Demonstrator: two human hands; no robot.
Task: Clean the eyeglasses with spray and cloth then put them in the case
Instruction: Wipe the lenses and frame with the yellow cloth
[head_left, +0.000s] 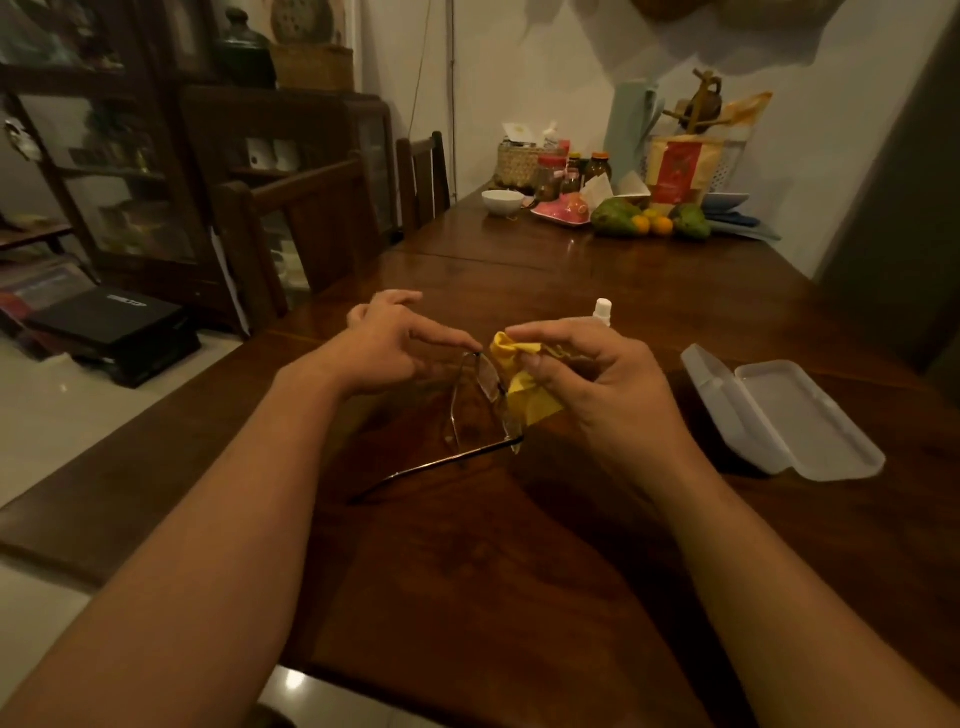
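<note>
Eyeglasses (491, 382) hang from left hand (387, 345), touching right hand's (592, 374) cloth (522, 387).

The left grip (387, 345) and right grip (597, 374) are bare hands, and both forearms (208, 519) are uncovered throughout.

Looks like a home dining room. Shown by a long dark wood surface (571, 270) with wooden chairs (311, 218) drawn up along one side. Crowded at the far end with household food: fruit (618, 218), jars (597, 167), a white bowl (501, 201), a woven basket (517, 165), a red packet (675, 174). Backed on the left by dark glass-fronted cabinets (119, 171) with cluttered shelves, a pot (244, 52) on top. Floored in pale glossy tile (47, 415).
</note>
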